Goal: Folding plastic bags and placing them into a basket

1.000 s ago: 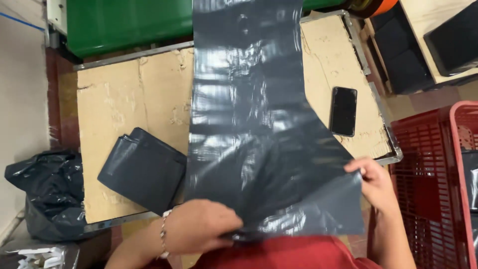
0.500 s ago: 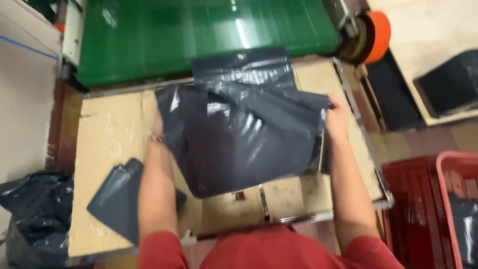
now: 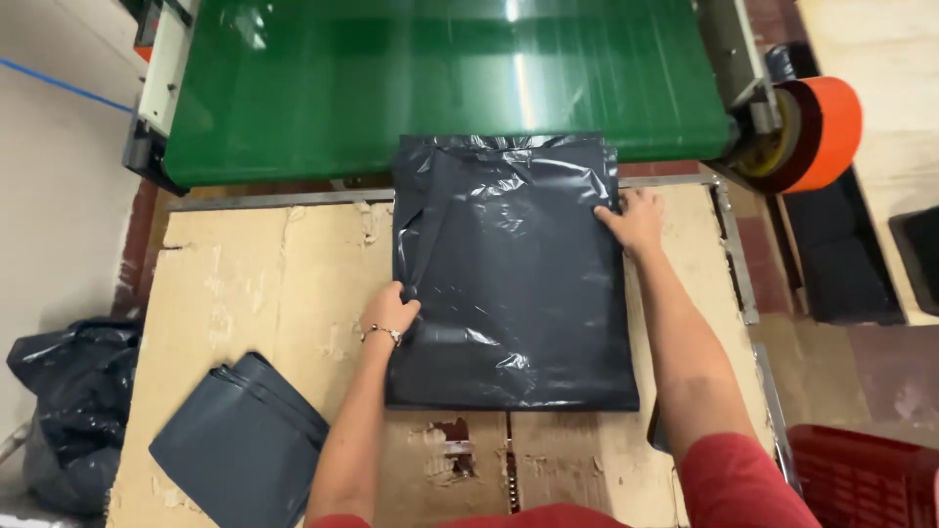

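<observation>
Fingers [image 3: 406, 293] of both hands seemingly press the dark bag [image 3: 514, 284] edges

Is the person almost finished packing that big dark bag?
Done: the dark bag lies flat on the cardboard table. In hand: left hand and right hand press its edges. Left: its top end only just overlaps the green belt; a stack of flat bags waits nearby.

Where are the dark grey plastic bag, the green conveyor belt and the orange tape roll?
Dark grey plastic bag [image 3: 514, 284], head view, middle of its flat face.
Green conveyor belt [image 3: 440, 78], head view, belt surface.
Orange tape roll [image 3: 827, 132], head view, outer side.
</observation>
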